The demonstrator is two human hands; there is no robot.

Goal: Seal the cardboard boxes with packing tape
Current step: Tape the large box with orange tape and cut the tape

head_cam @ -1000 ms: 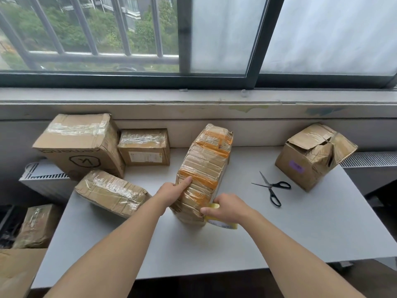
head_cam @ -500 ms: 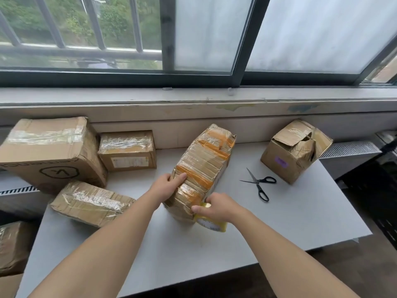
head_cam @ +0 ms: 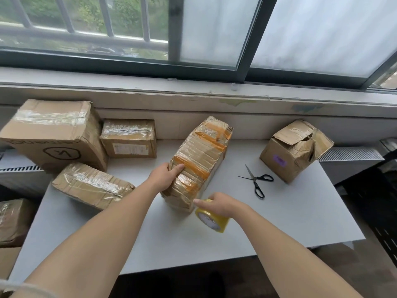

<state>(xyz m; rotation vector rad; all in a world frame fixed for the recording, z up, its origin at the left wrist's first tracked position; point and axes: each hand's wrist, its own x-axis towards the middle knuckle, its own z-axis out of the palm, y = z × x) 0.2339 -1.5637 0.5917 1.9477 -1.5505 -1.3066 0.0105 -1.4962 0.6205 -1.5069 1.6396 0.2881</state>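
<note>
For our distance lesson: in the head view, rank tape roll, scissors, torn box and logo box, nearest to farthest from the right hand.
1. Tape roll, gripped by the right hand.
2. Scissors, beyond it to the right.
3. Torn box, back right.
4. Logo box, back left.

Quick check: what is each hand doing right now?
Left hand: closed, gripping the upper edge of the orange-taped box.
Right hand: closed, holding the yellow tape roll.
</note>
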